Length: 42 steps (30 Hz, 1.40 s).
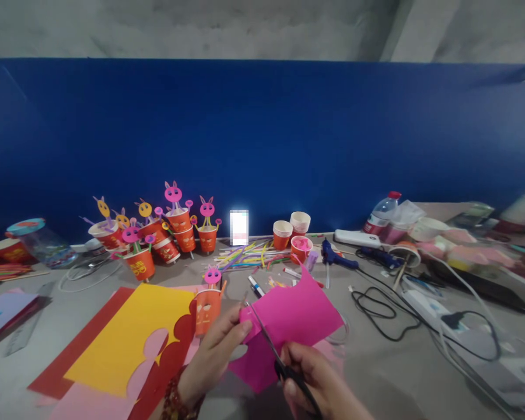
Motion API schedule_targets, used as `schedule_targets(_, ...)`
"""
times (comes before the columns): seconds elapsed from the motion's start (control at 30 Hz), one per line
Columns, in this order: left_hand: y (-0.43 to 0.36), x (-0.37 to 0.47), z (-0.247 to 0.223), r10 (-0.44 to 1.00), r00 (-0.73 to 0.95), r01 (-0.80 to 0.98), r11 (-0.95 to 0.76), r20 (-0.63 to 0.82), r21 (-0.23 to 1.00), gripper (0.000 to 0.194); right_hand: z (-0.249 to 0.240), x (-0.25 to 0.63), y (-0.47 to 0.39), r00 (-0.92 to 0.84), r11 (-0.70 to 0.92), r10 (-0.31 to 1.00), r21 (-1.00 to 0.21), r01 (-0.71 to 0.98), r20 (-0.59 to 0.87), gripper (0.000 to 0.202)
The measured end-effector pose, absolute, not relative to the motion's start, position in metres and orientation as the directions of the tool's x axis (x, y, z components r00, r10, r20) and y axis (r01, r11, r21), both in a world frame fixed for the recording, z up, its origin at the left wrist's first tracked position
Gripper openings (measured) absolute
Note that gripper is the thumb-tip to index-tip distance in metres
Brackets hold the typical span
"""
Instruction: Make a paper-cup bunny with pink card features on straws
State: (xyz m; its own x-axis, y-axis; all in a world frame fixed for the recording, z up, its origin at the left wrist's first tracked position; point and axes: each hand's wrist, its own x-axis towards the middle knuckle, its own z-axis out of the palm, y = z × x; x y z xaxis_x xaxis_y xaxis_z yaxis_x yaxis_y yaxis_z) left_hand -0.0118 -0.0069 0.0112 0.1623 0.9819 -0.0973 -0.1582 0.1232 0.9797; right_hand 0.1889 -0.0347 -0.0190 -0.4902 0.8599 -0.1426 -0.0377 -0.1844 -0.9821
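Note:
My left hand [216, 350], with a beaded bracelet on the wrist, pinches the left edge of a magenta paper sheet [295, 309]. In my right hand [317, 382] are black-handled scissors [269, 341], their blades pointing up and left across the paper beside my left fingertips. The sheet has curved cut-outs along its upper edge, and part of it hangs below the blades. Just beyond my left hand stands an orange cup [208, 309] with a pink bunny face on top.
Yellow paper [131, 332] lies over red and pink sheets on the left. Decorated cups [186, 238] line the back, beside colourful sticks [249, 255]. A blue glue gun [339, 256], cables, a power strip [446, 315] and a bottle [381, 213] occupy the right.

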Motion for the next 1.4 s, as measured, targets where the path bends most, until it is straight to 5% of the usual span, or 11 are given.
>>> schedule_targets(0.83,-0.029,-0.014,-0.008,0.895,0.308,0.217,-0.396,0.323,0.892,0.013,-0.03,0.177,-0.032,-0.332,0.025,0.943,-0.986,0.164,-0.032,0.062)
schedule_targets(1.07,-0.036,-0.055,-0.014,0.951,-0.157,0.225,-0.229,0.267,0.947,0.005,-0.007,0.161,-0.039,-0.502,0.011,0.863,-0.99,0.141,-0.062,0.049)
schedule_targets(1.23,-0.036,-0.141,-0.022,0.638,-0.75,0.214,-0.018,0.176,0.977,0.049,-0.007,0.174,-0.047,-0.561,0.009,0.824,-0.987,0.162,-0.085,0.038)
schedule_targets(1.33,-0.035,-0.186,-0.032,0.537,-0.842,0.22,0.255,0.051,0.942,0.048,-0.024,0.185,-0.051,-0.518,-0.057,0.847,-0.99,0.131,-0.117,0.037)
schedule_targets(1.4,-0.038,-0.207,-0.041,0.654,-0.757,0.302,0.354,-0.003,0.885,0.044,-0.038,0.19,-0.053,-0.46,-0.061,0.881,-0.99,0.125,-0.113,0.034)
